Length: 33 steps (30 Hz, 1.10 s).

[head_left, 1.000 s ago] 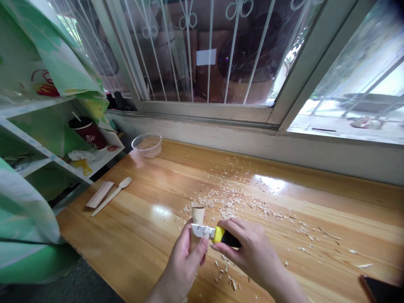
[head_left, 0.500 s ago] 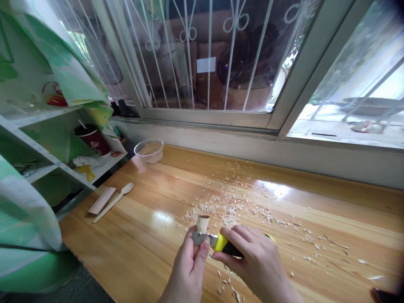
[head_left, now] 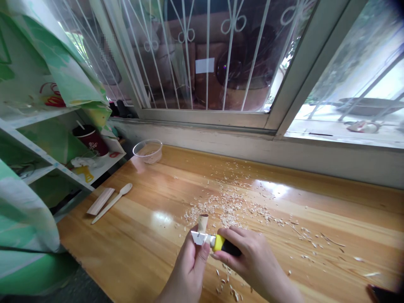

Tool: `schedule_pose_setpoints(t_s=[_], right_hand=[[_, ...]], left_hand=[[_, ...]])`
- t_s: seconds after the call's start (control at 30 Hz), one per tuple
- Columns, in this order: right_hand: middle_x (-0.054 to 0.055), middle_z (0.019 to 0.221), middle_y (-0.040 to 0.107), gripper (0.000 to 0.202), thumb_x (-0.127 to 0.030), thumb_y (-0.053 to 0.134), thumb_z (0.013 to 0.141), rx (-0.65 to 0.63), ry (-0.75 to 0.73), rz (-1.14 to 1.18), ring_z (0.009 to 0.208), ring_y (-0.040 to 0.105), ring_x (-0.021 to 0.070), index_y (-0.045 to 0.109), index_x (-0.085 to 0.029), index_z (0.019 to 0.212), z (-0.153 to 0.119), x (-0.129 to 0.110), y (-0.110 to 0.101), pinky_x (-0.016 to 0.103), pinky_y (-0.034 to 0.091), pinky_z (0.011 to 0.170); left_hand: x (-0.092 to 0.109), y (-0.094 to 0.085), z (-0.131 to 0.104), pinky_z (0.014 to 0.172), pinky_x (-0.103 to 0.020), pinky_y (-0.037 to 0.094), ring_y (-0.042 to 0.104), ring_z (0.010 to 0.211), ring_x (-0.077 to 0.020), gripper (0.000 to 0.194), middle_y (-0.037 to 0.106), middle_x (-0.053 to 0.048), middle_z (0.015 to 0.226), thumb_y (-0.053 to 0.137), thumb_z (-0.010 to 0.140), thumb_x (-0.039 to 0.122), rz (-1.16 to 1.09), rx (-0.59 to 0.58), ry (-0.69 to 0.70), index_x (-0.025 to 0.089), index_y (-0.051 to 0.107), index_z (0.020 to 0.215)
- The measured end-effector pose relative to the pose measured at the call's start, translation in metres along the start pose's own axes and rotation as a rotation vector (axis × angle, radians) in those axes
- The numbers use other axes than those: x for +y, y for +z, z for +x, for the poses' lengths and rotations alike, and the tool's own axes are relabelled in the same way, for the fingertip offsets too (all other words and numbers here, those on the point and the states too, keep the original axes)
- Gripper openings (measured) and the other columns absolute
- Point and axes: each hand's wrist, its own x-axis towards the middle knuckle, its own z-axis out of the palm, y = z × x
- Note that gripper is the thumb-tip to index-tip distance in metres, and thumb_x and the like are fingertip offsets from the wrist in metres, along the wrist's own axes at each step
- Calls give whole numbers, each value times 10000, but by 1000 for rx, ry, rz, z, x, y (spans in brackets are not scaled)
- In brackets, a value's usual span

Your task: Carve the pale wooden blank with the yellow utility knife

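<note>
A short, pale piece of wood (head_left: 203,223) with a dark top end stands upright in my left hand (head_left: 191,261), whose fingers are wrapped round its lower part. In my right hand (head_left: 249,256) is a utility knife (head_left: 220,243) with a yellow and black handle, gripped from the side. Its broad blade points left and lies across the front of the wood. My left thumb touches the knife near the base of the blade. Light wood shavings (head_left: 229,206) are scattered over the table behind and below my hands.
On the wooden table (head_left: 132,244), a wooden spoon (head_left: 112,203) and a flat wood strip (head_left: 101,201) lie at the left. A clear plastic bowl (head_left: 147,151) stands by the wall. A shelf with a dark red cup (head_left: 91,139) is further left. A dark object (head_left: 383,293) lies lower right.
The blade has turned, so its flat face now catches more light. The wood has tilted slightly. Both hands keep their hold and have barely moved.
</note>
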Motion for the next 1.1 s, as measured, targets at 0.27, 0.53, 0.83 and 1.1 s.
schedule_pose_setpoints(t_s=[0.27, 0.53, 0.83, 1.1], right_hand=[[7, 645, 611, 469, -622, 411, 857, 185, -50, -157, 532, 550, 138, 627, -206, 837, 2, -2, 3, 243, 352, 491], [-2, 612, 560, 349, -524, 435, 891, 7, 256, 257, 503, 489, 118, 581, -209, 863, -3, 9, 3, 234, 350, 459], [-1, 788, 543, 436, -509, 648, 725, -148, 567, 911, 559, 460, 96, 544, -213, 1027, -4, 22, 9, 236, 382, 501], [-11, 736, 545, 207, -358, 634, 719, -224, 610, 890, 663, 507, 131, 578, -205, 847, 2, 22, 9, 256, 407, 601]], left_hand=[[-1, 2, 5, 820, -313, 430, 582, 904, -215, 448, 638, -95, 966, 512, 836, 533, 118, 42, 7, 169, 553, 1094], [9, -2, 9, 525, -175, 336, 389, 552, -47, 414, 475, 40, 733, 626, 785, 489, -150, -147, -156, 184, 482, 1025], [9, -7, 10, 250, -103, 260, 476, 382, -33, 259, 602, 18, 729, 589, 792, 347, 74, -395, -358, 198, 396, 882], [12, -25, 40, 294, -185, 481, 679, 655, -208, 314, 621, -60, 847, 785, 606, 140, -310, -220, -394, 121, 554, 818]])
